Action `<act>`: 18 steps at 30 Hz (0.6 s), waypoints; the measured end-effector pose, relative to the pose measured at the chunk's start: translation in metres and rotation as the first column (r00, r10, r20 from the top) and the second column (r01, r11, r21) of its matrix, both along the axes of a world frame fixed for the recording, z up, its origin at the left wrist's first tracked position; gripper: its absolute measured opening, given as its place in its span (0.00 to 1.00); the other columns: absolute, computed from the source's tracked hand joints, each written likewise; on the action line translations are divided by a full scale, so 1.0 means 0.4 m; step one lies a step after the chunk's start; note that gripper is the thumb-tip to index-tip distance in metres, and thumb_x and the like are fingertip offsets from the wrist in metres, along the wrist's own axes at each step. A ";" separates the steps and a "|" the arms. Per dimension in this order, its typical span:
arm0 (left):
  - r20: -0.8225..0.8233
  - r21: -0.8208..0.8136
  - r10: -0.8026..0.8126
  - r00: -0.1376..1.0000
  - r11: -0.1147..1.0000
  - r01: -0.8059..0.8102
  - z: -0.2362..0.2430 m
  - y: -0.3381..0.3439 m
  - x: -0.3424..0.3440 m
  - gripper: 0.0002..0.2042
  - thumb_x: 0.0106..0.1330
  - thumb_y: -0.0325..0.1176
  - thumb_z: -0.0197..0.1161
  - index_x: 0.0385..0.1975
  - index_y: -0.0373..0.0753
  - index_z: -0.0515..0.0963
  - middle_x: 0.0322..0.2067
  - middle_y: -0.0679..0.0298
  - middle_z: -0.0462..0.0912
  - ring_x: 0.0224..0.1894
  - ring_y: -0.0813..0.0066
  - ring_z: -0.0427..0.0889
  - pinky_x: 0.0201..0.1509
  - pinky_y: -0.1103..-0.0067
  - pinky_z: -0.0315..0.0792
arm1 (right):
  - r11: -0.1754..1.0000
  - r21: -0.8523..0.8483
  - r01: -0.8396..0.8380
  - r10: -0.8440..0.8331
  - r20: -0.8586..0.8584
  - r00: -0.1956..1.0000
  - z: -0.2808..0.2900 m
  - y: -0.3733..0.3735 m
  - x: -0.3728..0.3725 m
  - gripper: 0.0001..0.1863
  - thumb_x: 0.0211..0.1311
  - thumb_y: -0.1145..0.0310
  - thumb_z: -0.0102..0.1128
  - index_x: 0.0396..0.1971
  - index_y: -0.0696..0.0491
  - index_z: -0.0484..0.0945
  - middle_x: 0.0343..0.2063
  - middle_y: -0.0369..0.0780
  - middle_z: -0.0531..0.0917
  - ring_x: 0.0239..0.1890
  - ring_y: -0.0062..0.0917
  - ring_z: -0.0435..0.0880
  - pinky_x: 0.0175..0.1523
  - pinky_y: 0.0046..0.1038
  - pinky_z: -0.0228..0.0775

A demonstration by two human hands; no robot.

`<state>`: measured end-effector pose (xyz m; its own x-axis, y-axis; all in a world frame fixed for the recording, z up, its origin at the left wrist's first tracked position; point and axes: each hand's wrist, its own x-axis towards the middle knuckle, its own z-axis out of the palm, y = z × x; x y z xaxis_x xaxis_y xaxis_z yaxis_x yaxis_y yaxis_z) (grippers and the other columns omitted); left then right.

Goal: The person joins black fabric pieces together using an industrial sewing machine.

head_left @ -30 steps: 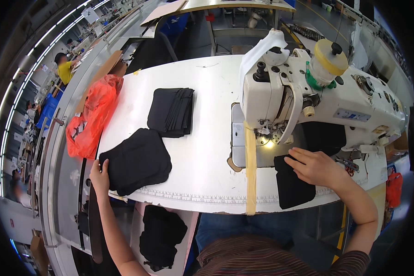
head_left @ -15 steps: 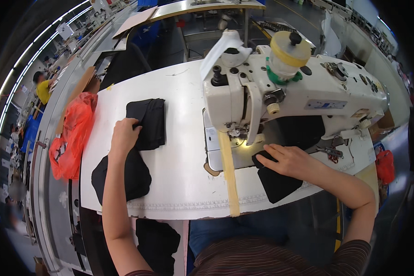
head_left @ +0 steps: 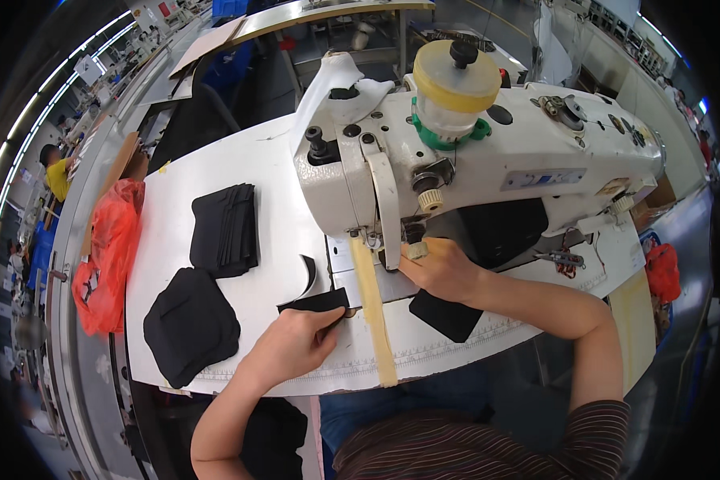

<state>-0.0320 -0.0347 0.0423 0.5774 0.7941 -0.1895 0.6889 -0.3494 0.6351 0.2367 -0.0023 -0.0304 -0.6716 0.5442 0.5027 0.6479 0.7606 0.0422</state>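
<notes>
- The left hand [head_left: 292,344] pinches a small black fabric piece [head_left: 316,302] between thumb and fingers, closed on its near edge, and the piece lies flat on the white table [head_left: 168,240] just left of the machine bed.
- The right hand [head_left: 440,268] rests palm down by the needle area under the head of the white sewing machine [head_left: 472,160]; whether its fingers grip anything I cannot tell — they look pressed flat on the work.
- To do this well, I judge the piece wants sliding in level toward the presser foot, its edge squared to the yellow tape strip [head_left: 372,320] that runs down over the table's front, with the right fingertips kept clear of the needle.
- A second black piece [head_left: 448,314] lies under the right wrist, overhanging the table edge — it could drag or slip off if the arm shifts.
- Further left sit a neat stack of black pieces [head_left: 224,228] and a looser black bundle [head_left: 190,324], both well apart from the hands.
- An orange plastic bag [head_left: 104,256] hangs at the table's left end, out of the way.
- A yellow-capped thread cone [head_left: 454,88] stands on top of the machine.
</notes>
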 end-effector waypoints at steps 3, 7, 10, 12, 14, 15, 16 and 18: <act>0.151 -0.134 0.055 0.987 0.990 -0.035 0.028 0.002 0.007 0.13 0.54 0.28 0.68 0.40 0.33 0.81 0.25 0.57 0.79 0.29 0.57 0.79 0.37 0.68 0.75 | 1.000 -0.020 -0.021 0.020 -0.038 0.999 0.024 -0.008 -0.009 0.08 0.45 0.74 0.58 0.28 0.57 0.77 0.23 0.38 0.77 0.30 0.26 0.79 0.33 0.25 0.74; -0.009 0.622 -0.014 1.000 0.783 0.017 -0.052 0.052 0.008 0.11 0.52 0.23 0.67 0.37 0.33 0.81 0.40 0.57 0.78 0.47 0.58 0.75 0.47 0.71 0.74 | 0.994 0.070 -0.088 0.095 -0.094 0.991 0.000 0.006 -0.004 0.04 0.44 0.75 0.57 0.23 0.56 0.73 0.21 0.38 0.74 0.29 0.25 0.77 0.34 0.25 0.75; -0.053 0.643 0.008 0.999 0.765 0.028 -0.111 0.091 -0.007 0.15 0.52 0.21 0.65 0.41 0.34 0.80 0.43 0.56 0.80 0.47 0.59 0.77 0.50 0.71 0.74 | 0.998 0.022 -0.058 0.057 0.008 0.998 0.010 0.007 -0.017 0.04 0.44 0.75 0.57 0.22 0.56 0.73 0.20 0.38 0.73 0.28 0.25 0.76 0.33 0.26 0.74; -0.027 0.607 0.031 0.999 0.795 -0.008 -0.123 0.092 -0.011 0.18 0.51 0.18 0.63 0.44 0.33 0.78 0.45 0.55 0.80 0.49 0.59 0.78 0.50 0.70 0.75 | 0.998 0.036 -0.046 0.046 0.004 0.999 0.001 0.012 -0.018 0.04 0.43 0.74 0.58 0.20 0.55 0.73 0.19 0.38 0.72 0.27 0.25 0.76 0.32 0.26 0.74; -0.022 0.563 0.082 0.996 0.825 -0.056 -0.121 0.095 -0.009 0.18 0.50 0.17 0.62 0.44 0.33 0.78 0.44 0.55 0.80 0.48 0.59 0.78 0.50 0.70 0.75 | 0.999 0.044 -0.032 0.032 -0.002 0.999 -0.008 0.016 -0.019 0.04 0.43 0.74 0.58 0.19 0.54 0.72 0.18 0.37 0.71 0.26 0.25 0.75 0.31 0.27 0.73; -0.040 0.598 0.085 0.996 0.800 -0.045 -0.114 0.094 -0.003 0.19 0.50 0.16 0.61 0.45 0.33 0.77 0.44 0.54 0.81 0.49 0.58 0.78 0.49 0.70 0.76 | 0.997 0.070 -0.021 0.021 -0.004 1.000 -0.007 0.018 -0.020 0.04 0.41 0.74 0.58 0.18 0.54 0.72 0.18 0.37 0.70 0.25 0.26 0.75 0.30 0.27 0.72; -0.043 0.589 0.084 0.996 0.807 -0.043 -0.117 0.098 -0.001 0.19 0.50 0.16 0.61 0.45 0.33 0.77 0.44 0.54 0.81 0.49 0.58 0.78 0.49 0.70 0.76 | 0.995 0.095 -0.011 0.011 -0.008 1.000 -0.009 0.019 -0.021 0.05 0.40 0.73 0.59 0.16 0.54 0.71 0.17 0.37 0.70 0.25 0.26 0.75 0.28 0.27 0.71; -0.129 0.701 0.090 0.988 0.713 0.027 -0.124 0.107 0.004 0.18 0.50 0.16 0.60 0.44 0.32 0.77 0.43 0.55 0.81 0.47 0.58 0.79 0.48 0.70 0.76 | 0.996 0.089 -0.009 0.013 -0.039 0.999 -0.026 0.027 -0.021 0.06 0.38 0.73 0.59 0.15 0.53 0.70 0.17 0.37 0.70 0.24 0.26 0.74 0.27 0.26 0.69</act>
<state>-0.0306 0.0083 -0.0072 0.5621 0.7495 0.3496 0.7692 -0.6291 0.1119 0.2283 0.0086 -0.0407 -0.6561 0.4893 0.5746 0.6421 0.7619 0.0844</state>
